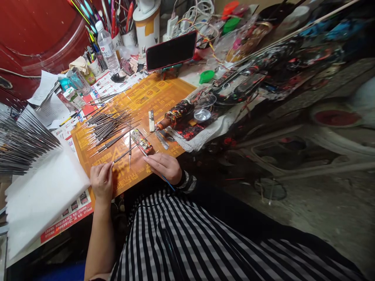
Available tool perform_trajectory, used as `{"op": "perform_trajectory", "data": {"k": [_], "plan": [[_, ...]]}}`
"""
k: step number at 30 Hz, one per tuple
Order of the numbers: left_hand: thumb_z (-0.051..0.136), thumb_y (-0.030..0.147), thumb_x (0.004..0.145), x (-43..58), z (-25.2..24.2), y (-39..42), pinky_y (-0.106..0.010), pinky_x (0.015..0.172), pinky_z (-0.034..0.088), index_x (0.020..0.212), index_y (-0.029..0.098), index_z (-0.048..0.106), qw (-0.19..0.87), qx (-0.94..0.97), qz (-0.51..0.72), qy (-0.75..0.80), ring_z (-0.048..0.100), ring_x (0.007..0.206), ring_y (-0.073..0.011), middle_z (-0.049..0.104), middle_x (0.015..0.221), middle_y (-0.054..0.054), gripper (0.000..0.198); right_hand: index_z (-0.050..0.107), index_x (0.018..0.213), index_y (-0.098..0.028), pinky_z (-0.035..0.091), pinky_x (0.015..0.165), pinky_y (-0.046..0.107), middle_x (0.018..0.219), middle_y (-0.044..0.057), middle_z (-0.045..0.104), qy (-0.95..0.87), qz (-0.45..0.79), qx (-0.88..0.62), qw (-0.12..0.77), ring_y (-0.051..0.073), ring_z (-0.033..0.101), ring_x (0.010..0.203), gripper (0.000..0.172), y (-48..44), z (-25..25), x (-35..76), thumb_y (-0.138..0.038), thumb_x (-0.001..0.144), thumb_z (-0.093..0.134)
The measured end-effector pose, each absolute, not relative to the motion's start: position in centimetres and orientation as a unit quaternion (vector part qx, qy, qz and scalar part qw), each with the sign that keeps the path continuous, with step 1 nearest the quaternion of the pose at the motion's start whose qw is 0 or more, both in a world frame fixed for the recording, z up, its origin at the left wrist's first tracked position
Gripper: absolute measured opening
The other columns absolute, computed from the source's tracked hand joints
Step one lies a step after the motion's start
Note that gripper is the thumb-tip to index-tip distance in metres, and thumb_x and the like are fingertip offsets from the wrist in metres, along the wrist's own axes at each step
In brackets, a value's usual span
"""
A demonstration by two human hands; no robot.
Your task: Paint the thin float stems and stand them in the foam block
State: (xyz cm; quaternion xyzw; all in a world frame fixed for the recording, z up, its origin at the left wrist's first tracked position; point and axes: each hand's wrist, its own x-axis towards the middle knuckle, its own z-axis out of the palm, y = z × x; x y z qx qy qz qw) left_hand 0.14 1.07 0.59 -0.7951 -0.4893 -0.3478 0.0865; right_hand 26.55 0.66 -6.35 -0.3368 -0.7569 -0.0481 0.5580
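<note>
Pinching at the bench's near edge (127, 182): left hand (102, 178), a light, stiff-looking rod (125, 155) by its end; right hand (166, 166), apparently a brush (168, 182).

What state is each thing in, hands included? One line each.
Left hand: closed, pinching a dark stick
Right hand: closed on a thin blue-ended tool
Loose sticks: piled on the orange sheet
Bunched sticks: upended at the white foam block
Phone: propped up, screen dark
Water bottle: upright, capped; fill level unclear
Green lid: lying on the table
</note>
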Motion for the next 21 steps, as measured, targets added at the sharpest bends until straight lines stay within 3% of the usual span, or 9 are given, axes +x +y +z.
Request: {"op": "perform_trajectory", "data": {"k": [7, 13, 21], "plan": [[0.063, 0.022, 0.095, 0.14, 0.55, 1.04, -0.032, 0.079, 0.047, 0.105, 0.022, 0.072, 0.086, -0.794, -0.345, -0.493, 0.059, 0.084, -0.0174, 0.072, 0.091, -0.005, 0.014, 0.050, 0.147, -0.022, 0.062, 0.087, 0.035, 0.111, 0.010, 0.075, -0.763, -0.043, -0.345, 0.545, 0.019, 0.073, 0.098, 0.051, 0.67, -6.68, 26.62, -0.013, 0.098, 0.056], [0.063, 0.022, 0.095, 0.12, 0.50, 1.05, -0.032, 0.078, 0.047, 0.105, 0.022, 0.072, 0.087, -0.794, -0.346, -0.493, 0.059, 0.083, -0.0173, 0.072, 0.090, -0.005, 0.014, 0.044, 0.152, -0.016, 0.062, 0.087, 0.035, 0.109, 0.013, 0.075, -0.765, -0.057, -0.330, 0.550, 0.021, 0.073, 0.098, 0.059, 0.65, -6.33, 26.63, -0.009, 0.095, 0.060], [0.061, 0.025, 0.096, 0.09, 0.46, 0.98, -0.033, 0.080, 0.048, 0.106, 0.023, 0.073, 0.083, -0.790, -0.344, -0.500, 0.060, 0.084, -0.0174, 0.072, 0.091, -0.005, 0.015, 0.052, 0.145, -0.020, 0.062, 0.089, 0.034, 0.110, 0.010, 0.076, -0.764, -0.030, -0.337, 0.549, 0.019, 0.073, 0.100, 0.048, 0.66, -6.82, 26.75, -0.013, 0.098, 0.057]]}}
